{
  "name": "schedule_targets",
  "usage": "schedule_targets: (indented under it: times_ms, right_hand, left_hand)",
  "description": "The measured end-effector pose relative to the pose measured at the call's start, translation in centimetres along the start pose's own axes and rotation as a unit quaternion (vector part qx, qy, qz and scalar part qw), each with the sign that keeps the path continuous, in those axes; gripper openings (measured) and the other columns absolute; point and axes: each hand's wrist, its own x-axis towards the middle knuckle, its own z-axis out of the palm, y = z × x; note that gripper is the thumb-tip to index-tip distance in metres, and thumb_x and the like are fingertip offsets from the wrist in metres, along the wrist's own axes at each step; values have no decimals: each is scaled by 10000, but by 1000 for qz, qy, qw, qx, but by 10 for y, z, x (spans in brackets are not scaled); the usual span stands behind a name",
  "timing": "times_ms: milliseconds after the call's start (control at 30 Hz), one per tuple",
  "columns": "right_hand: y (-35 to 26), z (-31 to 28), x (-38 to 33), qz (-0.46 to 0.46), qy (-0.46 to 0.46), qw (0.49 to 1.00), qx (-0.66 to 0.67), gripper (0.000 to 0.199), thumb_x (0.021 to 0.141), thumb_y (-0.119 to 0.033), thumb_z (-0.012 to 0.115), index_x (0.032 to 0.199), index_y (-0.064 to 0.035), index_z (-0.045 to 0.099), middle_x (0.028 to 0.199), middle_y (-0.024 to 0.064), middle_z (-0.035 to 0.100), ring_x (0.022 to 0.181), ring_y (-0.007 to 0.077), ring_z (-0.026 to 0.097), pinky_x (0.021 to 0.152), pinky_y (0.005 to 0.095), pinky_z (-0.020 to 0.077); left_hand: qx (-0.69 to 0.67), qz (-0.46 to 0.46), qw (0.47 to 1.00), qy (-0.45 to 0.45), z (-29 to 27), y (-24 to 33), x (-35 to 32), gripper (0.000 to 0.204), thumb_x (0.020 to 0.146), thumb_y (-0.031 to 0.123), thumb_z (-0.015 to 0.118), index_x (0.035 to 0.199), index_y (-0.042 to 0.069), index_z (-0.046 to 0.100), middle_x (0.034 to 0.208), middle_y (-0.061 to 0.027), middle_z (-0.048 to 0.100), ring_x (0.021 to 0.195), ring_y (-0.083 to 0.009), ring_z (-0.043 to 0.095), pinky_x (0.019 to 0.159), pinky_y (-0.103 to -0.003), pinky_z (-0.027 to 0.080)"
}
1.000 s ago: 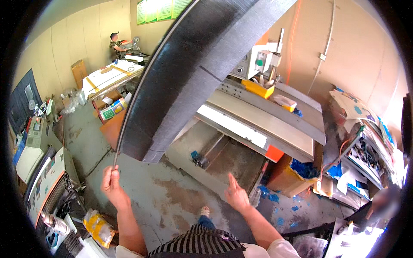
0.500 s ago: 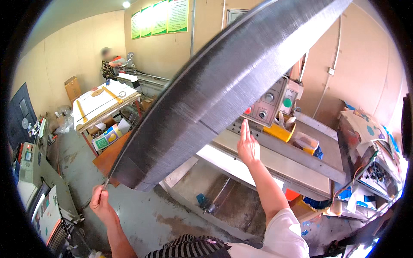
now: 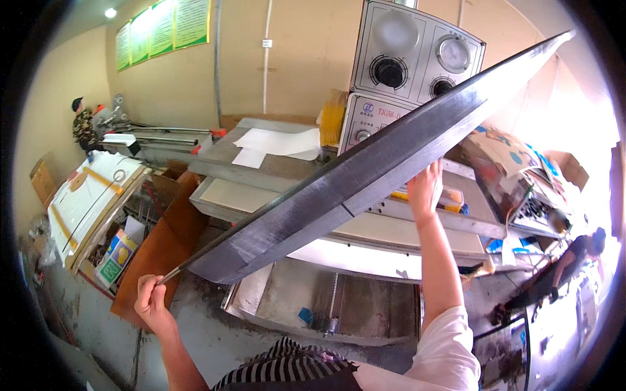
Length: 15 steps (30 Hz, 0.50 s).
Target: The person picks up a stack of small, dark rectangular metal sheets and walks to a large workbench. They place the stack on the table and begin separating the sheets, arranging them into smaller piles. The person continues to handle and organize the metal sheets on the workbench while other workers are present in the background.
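Note:
A long, dark grey panel (image 3: 339,195) with a sheen and a thin rim stretches diagonally across the view, from lower left to upper right. At its lower left end, my left hand (image 3: 154,305) pinches the narrow tip between thumb and fingers. My right hand (image 3: 425,192) is raised to the panel's lower edge with its fingers against it; the fingertips are partly hidden there. Behind the panel stands a grey machine with a control box (image 3: 391,72) of knobs and a gauge. Below it lie a flat white bed (image 3: 358,257) and an open metal trough (image 3: 378,313).
White sheets (image 3: 280,142) lie on the machine's grey table. A work table (image 3: 75,195) with yellow strips stands at the left, beside a brown board (image 3: 153,260). A person (image 3: 83,124) is at the far left, another (image 3: 567,267) at the right.
The view has swung right, bringing in the control box. The panel shows more edge-on and lies lower. My right hand has gone from flat, stretched fingers to the panel's lower edge.

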Motion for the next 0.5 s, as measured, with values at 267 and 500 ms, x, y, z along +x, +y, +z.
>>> schedule_targets:
  times_ms: [267, 500]
  right_hand:
    - [21, 10, 17, 79, -54, 995, 18, 305, 776, -28, 583, 1078, -55, 613, 1145, 163, 555, 1112, 356, 495, 898, 431, 453]
    - [70, 29, -15, 164, -65, 963, 204, 436, 730, 5, 629, 1158, -4, 541, 1167, 178, 500, 1085, 346, 502, 887, 391, 457]
  left_hand:
    - [-59, -19, 997, -55, 17, -41, 45, 137, 829, 53, 652, 921, -47, 639, 922, -54, 548, 882, -151, 504, 788, -255, 391]
    - [-70, -52, 995, -41, 35, -53, 55, 132, 835, 62, 647, 908, -44, 619, 925, -55, 551, 896, -156, 502, 828, -273, 386]
